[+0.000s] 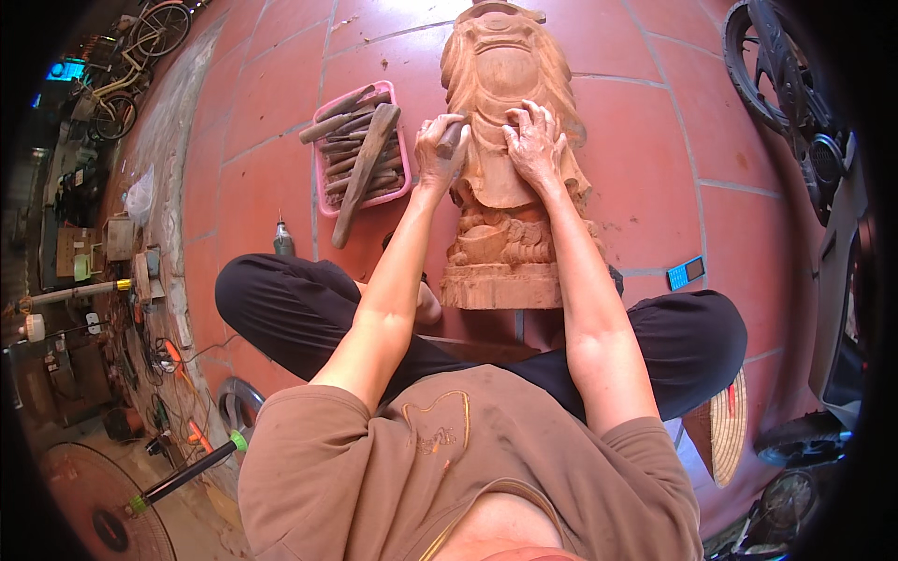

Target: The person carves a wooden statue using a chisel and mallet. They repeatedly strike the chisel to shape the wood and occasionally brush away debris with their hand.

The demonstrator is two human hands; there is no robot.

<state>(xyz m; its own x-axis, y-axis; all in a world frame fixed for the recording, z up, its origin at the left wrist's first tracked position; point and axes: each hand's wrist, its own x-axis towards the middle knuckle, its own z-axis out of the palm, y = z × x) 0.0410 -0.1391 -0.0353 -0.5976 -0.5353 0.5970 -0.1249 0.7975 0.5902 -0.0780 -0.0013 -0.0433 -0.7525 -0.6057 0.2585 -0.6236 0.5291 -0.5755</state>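
A carved wooden statue (510,73) of a robed figure lies on the tiled floor, its base (500,286) toward me between my folded legs. My left hand (436,157) is at the statue's left edge, closed around a short dark wooden handle (450,140) that looks like a chisel's. Whatever blade it has is hidden. On the statue's robe, right of its middle, rests my right hand (535,151). Its fingers are spread and bent against the wood, with nothing visible in them.
Left of the statue sits a pink basket (408,159) of wooden-handled tools, with a long wooden club (363,178) across it. A power tool (282,239) stands near my left knee; a blue phone (686,272) lies right. Motorbikes (781,84) and a fan (108,514) flank me.
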